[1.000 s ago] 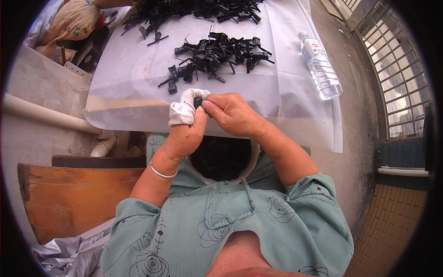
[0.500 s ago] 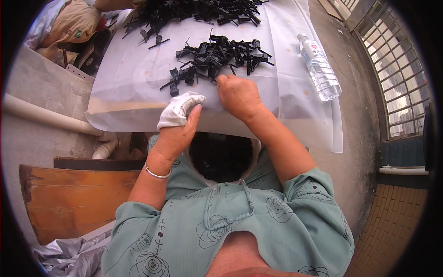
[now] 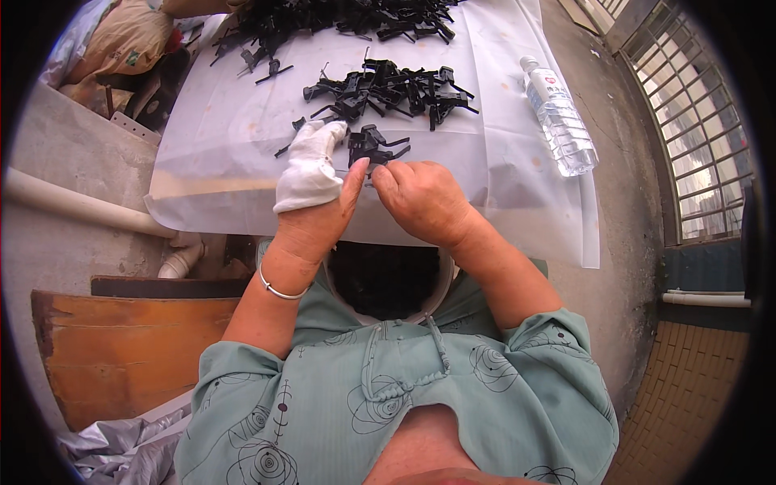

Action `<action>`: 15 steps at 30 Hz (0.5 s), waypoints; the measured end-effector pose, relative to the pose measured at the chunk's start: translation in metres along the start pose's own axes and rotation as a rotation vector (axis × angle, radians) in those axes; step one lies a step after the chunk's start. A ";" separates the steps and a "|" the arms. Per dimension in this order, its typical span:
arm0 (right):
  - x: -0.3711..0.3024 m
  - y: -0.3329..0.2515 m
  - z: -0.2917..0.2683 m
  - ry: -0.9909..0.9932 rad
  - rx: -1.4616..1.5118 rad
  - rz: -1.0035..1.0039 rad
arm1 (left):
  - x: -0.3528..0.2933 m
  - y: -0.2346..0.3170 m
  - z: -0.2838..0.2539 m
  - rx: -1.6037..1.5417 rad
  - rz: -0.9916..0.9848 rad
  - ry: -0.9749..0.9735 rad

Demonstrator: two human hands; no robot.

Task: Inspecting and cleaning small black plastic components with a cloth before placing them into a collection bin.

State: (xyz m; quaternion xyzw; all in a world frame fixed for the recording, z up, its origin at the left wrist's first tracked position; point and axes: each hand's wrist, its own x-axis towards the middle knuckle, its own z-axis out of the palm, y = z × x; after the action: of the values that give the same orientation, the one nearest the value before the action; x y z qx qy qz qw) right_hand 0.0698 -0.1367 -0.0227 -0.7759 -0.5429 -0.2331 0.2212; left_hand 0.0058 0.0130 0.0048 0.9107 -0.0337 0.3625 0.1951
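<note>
A black plastic part (image 3: 370, 144) with thin prongs sticking out to the right stands between my hands, above the near part of the table. My left hand (image 3: 322, 186) has a white cloth glove over the fingers, with the thumb bare. Its thumb and gloved fingers close on the part's left and lower side. My right hand (image 3: 427, 198) is bare, its fingers pinched together at the part's lower end; the fingertips are partly hidden. Just beyond lies a small heap of similar black parts (image 3: 388, 87). A larger heap (image 3: 323, 24) covers the table's far side.
A translucent white sheet (image 3: 218, 137) covers the table. A clear water bottle (image 3: 562, 121) lies at the right. Below the table edge, a round white bucket (image 3: 447, 283) with dark contents sits between my knees. Left are a pipe (image 3: 89, 202) and an orange-brown board (image 3: 129, 339).
My right hand has drawn back toward me from the small heap. My left hand has moved forward and right, and a black part now sits between both hands.
</note>
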 end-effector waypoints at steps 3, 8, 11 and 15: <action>0.003 -0.002 -0.001 0.049 0.023 -0.079 | 0.001 -0.003 0.001 -0.150 -0.189 -0.254; 0.009 -0.008 -0.005 0.206 0.435 0.205 | -0.007 0.001 -0.006 -0.718 -0.575 -0.375; 0.010 -0.007 0.002 0.197 0.837 0.547 | -0.012 0.004 -0.009 -1.147 -0.671 -0.407; 0.011 0.000 0.002 0.060 1.059 0.625 | -0.016 0.003 -0.003 -1.041 -0.519 -0.315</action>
State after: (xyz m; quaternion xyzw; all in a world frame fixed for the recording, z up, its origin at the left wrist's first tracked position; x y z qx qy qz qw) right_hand 0.0730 -0.1274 -0.0173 -0.6761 -0.3253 0.1222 0.6497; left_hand -0.0083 0.0097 -0.0028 0.7166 -0.0117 0.0996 0.6902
